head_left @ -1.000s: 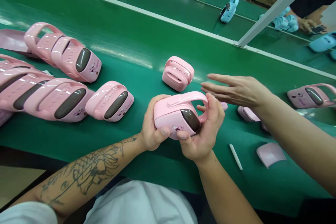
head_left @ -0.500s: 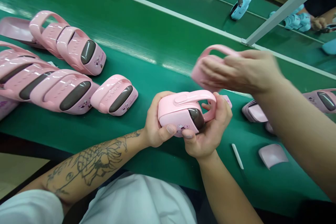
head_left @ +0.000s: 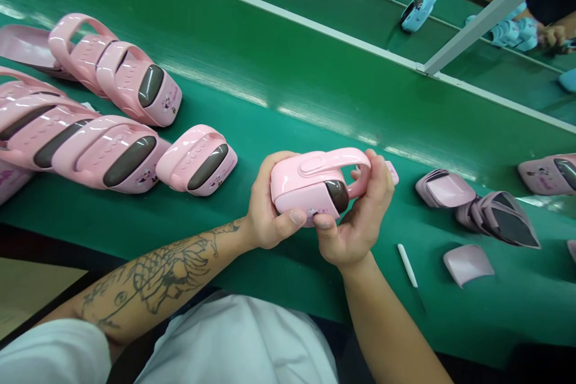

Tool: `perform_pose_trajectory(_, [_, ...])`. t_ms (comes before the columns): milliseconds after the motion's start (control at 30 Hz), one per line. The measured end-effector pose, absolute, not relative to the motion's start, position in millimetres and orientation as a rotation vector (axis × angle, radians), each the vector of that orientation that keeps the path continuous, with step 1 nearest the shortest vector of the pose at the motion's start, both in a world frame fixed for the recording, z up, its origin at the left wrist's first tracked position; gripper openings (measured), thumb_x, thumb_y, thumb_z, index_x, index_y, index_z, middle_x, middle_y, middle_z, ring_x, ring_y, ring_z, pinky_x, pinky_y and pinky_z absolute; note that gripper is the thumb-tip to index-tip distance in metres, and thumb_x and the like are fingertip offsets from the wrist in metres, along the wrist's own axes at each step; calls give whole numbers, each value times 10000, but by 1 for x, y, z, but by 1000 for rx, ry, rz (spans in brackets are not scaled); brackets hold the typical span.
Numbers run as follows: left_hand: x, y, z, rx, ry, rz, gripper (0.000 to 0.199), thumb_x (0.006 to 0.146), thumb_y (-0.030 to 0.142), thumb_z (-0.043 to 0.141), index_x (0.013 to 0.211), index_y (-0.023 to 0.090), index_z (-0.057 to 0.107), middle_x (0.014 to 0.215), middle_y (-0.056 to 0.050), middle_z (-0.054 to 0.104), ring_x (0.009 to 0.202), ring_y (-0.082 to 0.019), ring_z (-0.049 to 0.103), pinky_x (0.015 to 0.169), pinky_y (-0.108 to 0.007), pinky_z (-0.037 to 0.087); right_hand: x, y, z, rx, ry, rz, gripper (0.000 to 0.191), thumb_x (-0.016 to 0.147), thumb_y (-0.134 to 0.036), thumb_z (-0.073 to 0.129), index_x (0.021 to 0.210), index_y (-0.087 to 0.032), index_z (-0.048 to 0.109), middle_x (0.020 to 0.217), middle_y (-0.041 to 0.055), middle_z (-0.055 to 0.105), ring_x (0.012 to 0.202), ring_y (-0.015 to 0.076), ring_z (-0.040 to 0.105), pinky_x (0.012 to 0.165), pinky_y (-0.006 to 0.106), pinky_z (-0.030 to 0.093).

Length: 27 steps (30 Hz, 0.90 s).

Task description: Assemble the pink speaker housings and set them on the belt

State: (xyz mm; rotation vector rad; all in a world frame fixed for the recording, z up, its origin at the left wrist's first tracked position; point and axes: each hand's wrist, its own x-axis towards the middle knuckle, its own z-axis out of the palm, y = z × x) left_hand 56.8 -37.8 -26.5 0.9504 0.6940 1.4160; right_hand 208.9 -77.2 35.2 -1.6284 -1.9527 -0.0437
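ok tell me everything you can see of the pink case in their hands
The glossy pink plastic case has a rounded body with an arched strap handle over it, carrying a raised oblong shape. A dark, shiny oval panel sits at one end, near a small print too tiny to make out. It is held over the green conveyor belt, gripped by the left hand and the right hand, whose thumb lies near the panel.

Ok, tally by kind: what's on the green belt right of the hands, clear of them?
Pink case with dark window: 1
Pink shell parts: 2
Pale pink curved panel: 1
White stick: 1
Pink piece cut off by the frame edge: 1
Total: 6
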Motion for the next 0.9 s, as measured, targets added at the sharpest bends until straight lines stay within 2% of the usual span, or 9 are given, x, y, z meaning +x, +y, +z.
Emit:
perform_pose_trajectory(67, [53,-37,-24,1111,738,1506,674,932,570,799,1402,123,618,1303,-132,707,1129,-253,728,955,-370,619,208,-75,44,-1659,-1940,-42,922,1048,-697,559,1742,-119,375,1685,246,430,1613,328,463,1292,573,513])
perform_pose_trajectory(100, [50,-38,-21,1152,800,1492,679,925,538,823,1424,133,606,1319,-129,695,1139,-244,720,955,-356,614,205,-75,51,-1678,-1912,-39,845,1032,-637,635,1679,-124,459,1641,240,481,1576,313,501,1281,547,520])
perform_pose_trajectory(167, [37,-46,-12,1182,958,1380,737,879,487,898,1459,154,589,1370,-130,669,1201,-249,696,1001,-357,603,194,-80,65,-1708,-1858,24,546,993,-436,757,1435,-139,633,1407,172,640,1381,213,621,1191,407,571])
perform_pose_trajectory(233, [20,-63,-4,1214,1053,1290,808,831,461,957,1485,169,582,1412,-131,647,1264,-261,674,1045,-362,594,180,-90,78,-1693,-1878,213,251,982,-244,751,1198,-151,664,1155,80,700,1162,106,659,1067,267,583])
perform_pose_trajectory(267, [10,-75,-2,1207,1063,1246,816,837,445,964,1505,185,574,1432,-125,640,1283,-255,671,1054,-353,595,172,-97,83,-1688,-1888,325,188,991,-212,727,1154,-154,653,1110,59,704,1114,83,659,1025,231,581])
perform_pose_trajectory(367, [-15,-113,-2,1085,1027,1071,815,901,406,942,1582,261,520,1537,-112,613,1322,-226,683,1037,-310,609,154,-122,85,-1733,-1834,529,194,1011,-238,710,1174,-161,638,1120,40,703,1102,59,658,988,188,581])
perform_pose_trajectory(533, [-37,-151,-4,1054,1002,951,887,885,453,958,1627,279,503,1655,-146,543,1510,-322,586,1250,-465,505,144,-154,78,-1806,-1672,722,148,995,-220,732,1099,-182,634,1030,-11,681,998,13,648,906,129,551])
perform_pose_trajectory(700, [-45,-151,0,1136,976,897,829,926,421,904,1641,293,504,1631,-119,549,1468,-282,598,1215,-421,511,139,-164,79,-1840,-1576,863,128,984,-212,742,1038,-187,629,977,-33,663,942,-2,639,860,121,535])
perform_pose_trajectory(900, [-44,-150,5,1080,1024,833,828,908,408,886,1604,194,492,1587,-186,564,1408,-328,637,1160,-506,558,137,-167,82,-1829,-1595,898,135,973,-202,755,1006,-186,625,941,-45,656,912,-6,624,830,127,523])
